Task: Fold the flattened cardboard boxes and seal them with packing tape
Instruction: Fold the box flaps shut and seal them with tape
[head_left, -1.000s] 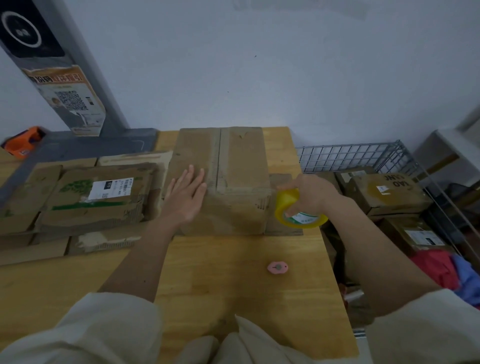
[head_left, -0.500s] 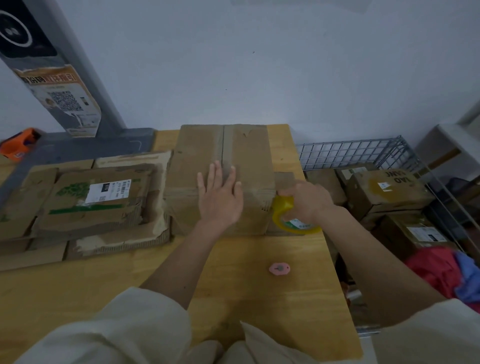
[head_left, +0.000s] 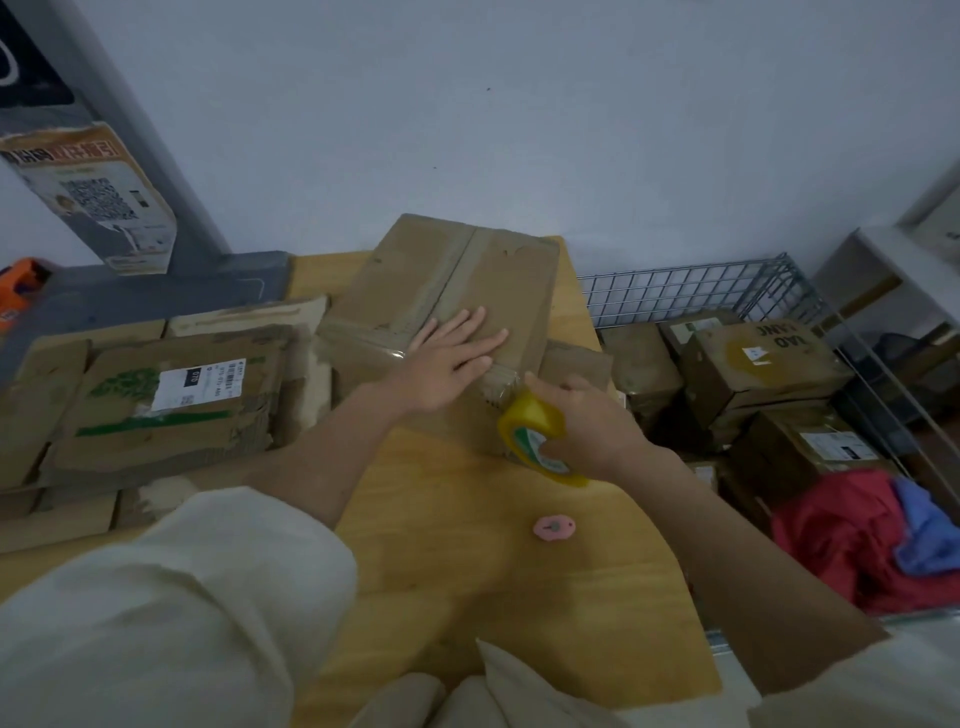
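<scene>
A folded cardboard box (head_left: 415, 275) stands on the wooden table (head_left: 467, 571), with tape along its top seam and a clear strip across its near part. My left hand (head_left: 449, 358) lies flat on the box top, fingers straight, pressing the strip down. Just right of it, my right hand (head_left: 592, 426) grips a yellow roll of packing tape (head_left: 535, 436) at the box's near right corner, a stretch of tape running from the roll up to the box. Flattened cardboard boxes (head_left: 156, 405) lie stacked to the left.
A small pink cutter (head_left: 554, 528) lies on the table near me. A wire basket (head_left: 727, 291) to the right holds several sealed boxes (head_left: 763, 364) and red and blue cloth (head_left: 872, 540). An orange tool (head_left: 21, 280) sits far left, by a grey post (head_left: 104, 171).
My left hand has slid rightward across the box top along the tape strip. My right hand has pulled the tape roll down and toward me, past the box's corner.
</scene>
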